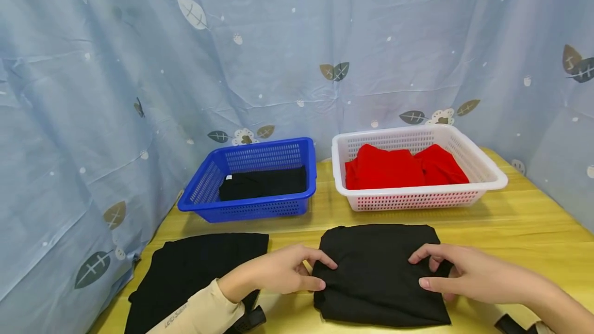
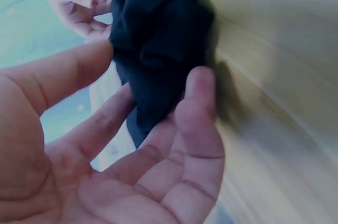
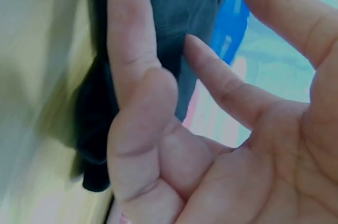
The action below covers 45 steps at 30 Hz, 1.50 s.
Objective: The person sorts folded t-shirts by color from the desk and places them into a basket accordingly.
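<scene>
A black cloth [image 1: 378, 277], folded into a rough rectangle, lies on the table in front of me. At its left edge is my left hand [image 1: 292, 269], index fingertip on the fabric and thumb beside the edge. My right hand [image 1: 464, 272] is at the opposite edge, with index finger and thumb spread over the top. In the left wrist view, fingers touch the side of the cloth [image 2: 158, 39] and the thumb stands apart from them. The right wrist view shows loosely bent fingers against the cloth [image 3: 185, 2], the thumb well away.
Another black cloth [image 1: 195, 262] lies at the left, partly behind my left forearm. Behind stand a blue basket [image 1: 260, 209] with folded black cloth [image 1: 274, 182] and a white basket [image 1: 417, 200] with red cloth [image 1: 394, 169]. A leaf-patterned curtain [image 1: 278, 40] hangs beyond the wooden table [image 1: 524, 231].
</scene>
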Each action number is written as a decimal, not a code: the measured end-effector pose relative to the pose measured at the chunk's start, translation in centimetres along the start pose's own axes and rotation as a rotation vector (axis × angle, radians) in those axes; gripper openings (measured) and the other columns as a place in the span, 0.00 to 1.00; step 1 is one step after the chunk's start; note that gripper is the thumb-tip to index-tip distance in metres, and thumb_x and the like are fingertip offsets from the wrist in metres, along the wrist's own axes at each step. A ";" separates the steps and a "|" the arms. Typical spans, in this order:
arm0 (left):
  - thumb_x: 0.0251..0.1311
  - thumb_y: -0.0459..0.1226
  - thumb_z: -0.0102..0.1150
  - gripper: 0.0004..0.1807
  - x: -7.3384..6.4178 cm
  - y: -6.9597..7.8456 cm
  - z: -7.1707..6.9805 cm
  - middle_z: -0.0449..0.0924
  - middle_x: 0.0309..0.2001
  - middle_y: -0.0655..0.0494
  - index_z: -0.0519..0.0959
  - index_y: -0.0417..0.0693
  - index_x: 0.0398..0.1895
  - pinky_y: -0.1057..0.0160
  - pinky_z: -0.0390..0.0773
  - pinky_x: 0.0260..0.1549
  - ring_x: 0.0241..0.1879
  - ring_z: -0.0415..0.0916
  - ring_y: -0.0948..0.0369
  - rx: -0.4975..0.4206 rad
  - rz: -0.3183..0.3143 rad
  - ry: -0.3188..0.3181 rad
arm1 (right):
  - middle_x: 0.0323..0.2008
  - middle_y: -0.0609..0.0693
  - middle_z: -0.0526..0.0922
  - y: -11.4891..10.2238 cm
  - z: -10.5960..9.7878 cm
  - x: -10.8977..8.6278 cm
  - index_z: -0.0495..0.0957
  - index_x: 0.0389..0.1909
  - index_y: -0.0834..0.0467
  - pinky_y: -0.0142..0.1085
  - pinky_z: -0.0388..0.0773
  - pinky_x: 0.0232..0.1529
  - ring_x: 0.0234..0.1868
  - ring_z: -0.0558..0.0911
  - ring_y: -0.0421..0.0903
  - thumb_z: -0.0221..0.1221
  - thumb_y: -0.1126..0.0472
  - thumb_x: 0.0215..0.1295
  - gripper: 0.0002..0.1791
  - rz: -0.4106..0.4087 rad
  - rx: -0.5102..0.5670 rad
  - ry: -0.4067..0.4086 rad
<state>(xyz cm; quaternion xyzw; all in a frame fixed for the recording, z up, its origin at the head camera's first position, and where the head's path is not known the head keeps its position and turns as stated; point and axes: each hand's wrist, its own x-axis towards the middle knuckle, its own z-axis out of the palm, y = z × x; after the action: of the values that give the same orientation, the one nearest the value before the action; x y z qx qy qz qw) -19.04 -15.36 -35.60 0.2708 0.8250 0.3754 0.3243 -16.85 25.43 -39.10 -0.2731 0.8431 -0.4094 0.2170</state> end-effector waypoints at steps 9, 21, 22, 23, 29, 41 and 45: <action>0.74 0.39 0.66 0.22 -3.4 -1.3 -0.7 0.76 0.46 0.59 0.79 0.67 0.67 0.70 0.75 0.31 0.29 0.81 0.64 -0.015 -0.026 0.016 | 0.46 0.54 0.76 -1.6 0.5 2.2 0.74 0.69 0.55 0.33 0.79 0.32 0.25 0.86 0.43 0.61 0.57 0.80 0.21 -0.084 0.052 -0.075; 0.72 0.37 0.68 0.38 -2.0 -1.7 0.3 0.75 0.51 0.44 0.67 0.83 0.76 0.52 0.90 0.40 0.42 0.85 0.53 -0.290 -0.118 0.119 | 0.40 0.55 0.79 -1.3 -0.4 1.5 0.63 0.82 0.51 0.36 0.81 0.30 0.21 0.86 0.49 0.66 0.51 0.76 0.38 0.102 -0.011 0.027; 0.72 0.37 0.68 0.38 -1.9 -1.7 0.4 0.75 0.51 0.44 0.66 0.83 0.76 0.51 0.90 0.41 0.42 0.86 0.53 -0.304 -0.118 0.120 | 0.38 0.54 0.79 -1.2 -0.4 1.5 0.62 0.83 0.51 0.36 0.81 0.29 0.20 0.86 0.49 0.66 0.51 0.76 0.39 0.107 -0.038 0.045; 0.72 0.36 0.68 0.38 -1.8 -1.7 0.5 0.76 0.52 0.43 0.66 0.82 0.77 0.51 0.90 0.41 0.43 0.87 0.52 -0.315 -0.116 0.119 | 0.36 0.53 0.79 -1.2 -0.5 1.4 0.61 0.83 0.51 0.35 0.80 0.28 0.20 0.85 0.47 0.66 0.49 0.76 0.40 0.114 -0.075 0.066; 0.73 0.36 0.67 0.38 -1.7 -1.7 0.9 0.74 0.53 0.43 0.67 0.81 0.77 0.53 0.90 0.40 0.43 0.85 0.52 -0.314 -0.106 0.131 | 0.45 0.56 0.82 -1.3 -0.4 1.4 0.61 0.83 0.45 0.32 0.76 0.33 0.18 0.84 0.41 0.66 0.43 0.74 0.42 0.112 -0.218 0.106; 0.78 0.33 0.57 0.27 -0.8 -2.0 1.6 0.72 0.71 0.57 0.74 0.72 0.73 0.59 0.79 0.64 0.63 0.76 0.58 -0.270 0.021 0.076 | 0.57 0.63 0.75 -1.0 1.0 3.2 0.70 0.77 0.49 0.38 0.87 0.33 0.18 0.85 0.48 0.63 0.58 0.79 0.29 -0.074 0.208 -0.106; 0.78 0.33 0.57 0.26 -0.7 -2.1 1.8 0.73 0.71 0.56 0.75 0.67 0.73 0.52 0.75 0.72 0.66 0.75 0.58 -0.301 0.023 0.065 | 0.72 0.67 0.69 -0.8 1.2 3.9 0.73 0.75 0.50 0.41 0.87 0.30 0.16 0.82 0.51 0.68 0.61 0.74 0.31 -0.078 0.251 -0.138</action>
<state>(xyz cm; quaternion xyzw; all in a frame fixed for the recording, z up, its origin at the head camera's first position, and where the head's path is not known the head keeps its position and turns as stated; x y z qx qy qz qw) -17.69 -16.20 -37.96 0.2161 0.7665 0.5069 0.3299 -18.81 21.85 -39.70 -0.3038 0.7572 -0.4998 0.2909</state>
